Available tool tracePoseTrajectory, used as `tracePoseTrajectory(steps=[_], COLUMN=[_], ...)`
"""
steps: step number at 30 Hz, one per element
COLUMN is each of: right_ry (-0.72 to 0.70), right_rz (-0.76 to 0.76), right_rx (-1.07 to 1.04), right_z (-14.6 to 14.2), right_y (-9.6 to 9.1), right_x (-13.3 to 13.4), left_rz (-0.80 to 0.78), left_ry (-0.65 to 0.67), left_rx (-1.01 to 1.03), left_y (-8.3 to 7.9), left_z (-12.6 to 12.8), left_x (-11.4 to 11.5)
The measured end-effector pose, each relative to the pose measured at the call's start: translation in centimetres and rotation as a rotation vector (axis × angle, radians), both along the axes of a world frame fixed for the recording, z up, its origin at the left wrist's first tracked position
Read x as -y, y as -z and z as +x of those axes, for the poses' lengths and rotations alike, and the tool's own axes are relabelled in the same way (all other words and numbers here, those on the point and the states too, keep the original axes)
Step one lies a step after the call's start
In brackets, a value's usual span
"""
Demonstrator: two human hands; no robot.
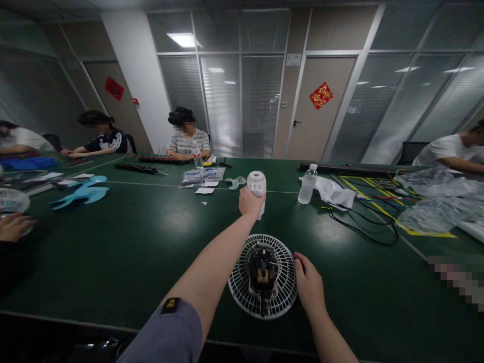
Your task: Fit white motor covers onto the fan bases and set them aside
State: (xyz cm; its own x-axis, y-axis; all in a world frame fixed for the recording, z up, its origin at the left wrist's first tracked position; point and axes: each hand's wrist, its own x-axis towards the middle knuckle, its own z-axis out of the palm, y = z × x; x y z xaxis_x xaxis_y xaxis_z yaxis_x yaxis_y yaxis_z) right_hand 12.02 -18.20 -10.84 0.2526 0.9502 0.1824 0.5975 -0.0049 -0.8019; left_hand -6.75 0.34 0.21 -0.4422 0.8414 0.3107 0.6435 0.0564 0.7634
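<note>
My left hand (250, 201) stretches far forward, its fingers wrapped round a white plastic fan motor cover (257, 182) with vent slots in its rounded top. The cover stands upright, and its lower part shows below my hand. Nearer to me lies a round white fan grille (242, 295), flat on the table. A black motor assembly (263, 257) with a brass-coloured part and some wires sits at the grille's centre. My right hand (310, 285) is at the right rim of the grille, its thumb and curled fingers closed against the edge.
On the green table (170, 262) stands a clear water bottle (308, 184) beside white plastic wrap (335, 193) and black cables (363, 234). Packets (202, 176) and small fan blades (235, 182) lie beyond my left hand. Blue blades (85, 194) lie left. Several people sit around.
</note>
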Motion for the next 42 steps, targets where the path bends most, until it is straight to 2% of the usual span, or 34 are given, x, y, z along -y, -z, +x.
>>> tracePoseTrajectory(steps=[7,18,25,29,32,35,39,42], right_ry=[0.001,0.003,-0.008,-0.013,-0.013,-0.02,-0.037,-0.029], right_rz=[-0.007,-0.009,-0.02,-0.013,-0.011,-0.015,-0.009,-0.004], right_rx=[0.003,0.016,0.033,0.034,0.025,0.025,0.025,0.016], right_z=[-0.1,0.0,0.1,0.1,0.1,0.1,0.1,0.1], right_y=[-0.2,-0.1,-0.1,0.0,0.1,0.2,0.5,0.7], right_x=[0.1,0.0,-0.1,-0.1,-0.2,-0.2,-0.3,-0.3], left_rz=[-0.009,0.006,0.109,0.238,0.466,0.571,0.531,0.428], left_ry=[0.002,-0.004,-0.004,-0.002,0.034,0.036,-0.052,-0.13], left_rx=[-0.039,-0.081,-0.038,0.019,0.152,0.325,0.56,0.672], left_y=[0.0,-1.3,-2.2,-2.5,-0.7,3.0,8.2,10.5], left_z=[-0.2,-0.7,-1.1,-2.3,-4.0,-5.9,-7.8,-8.6], left_x=[0.2,0.3,0.7,3.0,7.2,12.9,19.6,22.2])
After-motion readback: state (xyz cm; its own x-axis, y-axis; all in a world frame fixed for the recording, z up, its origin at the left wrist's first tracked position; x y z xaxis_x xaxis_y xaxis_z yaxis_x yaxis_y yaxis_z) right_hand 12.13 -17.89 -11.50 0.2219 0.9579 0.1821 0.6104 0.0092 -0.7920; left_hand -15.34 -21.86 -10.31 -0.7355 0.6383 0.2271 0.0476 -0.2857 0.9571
